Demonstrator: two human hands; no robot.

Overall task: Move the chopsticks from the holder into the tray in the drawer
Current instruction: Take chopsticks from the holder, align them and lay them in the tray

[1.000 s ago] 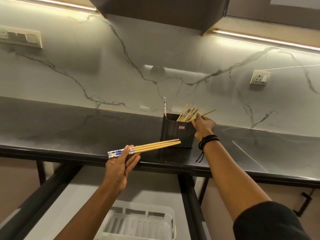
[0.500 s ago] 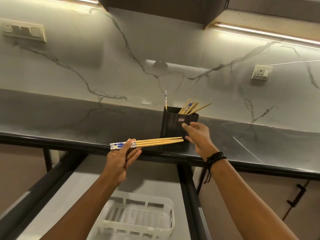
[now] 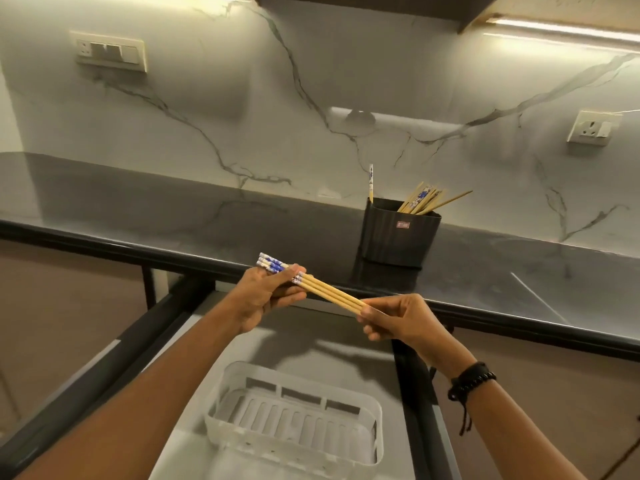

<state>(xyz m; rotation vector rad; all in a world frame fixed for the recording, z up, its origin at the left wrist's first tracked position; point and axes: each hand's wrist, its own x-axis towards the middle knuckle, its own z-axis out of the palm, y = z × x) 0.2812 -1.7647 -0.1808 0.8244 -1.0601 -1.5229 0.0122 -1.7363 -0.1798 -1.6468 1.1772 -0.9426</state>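
A bundle of wooden chopsticks (image 3: 329, 293) with blue-and-white patterned ends is held between both hands above the open drawer. My left hand (image 3: 265, 295) grips the patterned ends; my right hand (image 3: 398, 318) pinches the thin tips. The dark holder (image 3: 398, 233) stands on the counter behind, with several more chopsticks (image 3: 424, 200) leaning to its right and one standing upright at its left corner. The white slotted tray (image 3: 294, 415) lies in the drawer, below the hands, with nothing in it.
The dark counter (image 3: 173, 216) runs across with its front edge just behind the hands. The open drawer (image 3: 412, 393) has black side rails left and right. Wall sockets sit on the marble backsplash.
My right hand has left the holder and come down to take the tips of the bundle. The left hand has tilted the chopsticks and lowered them over the drawer.
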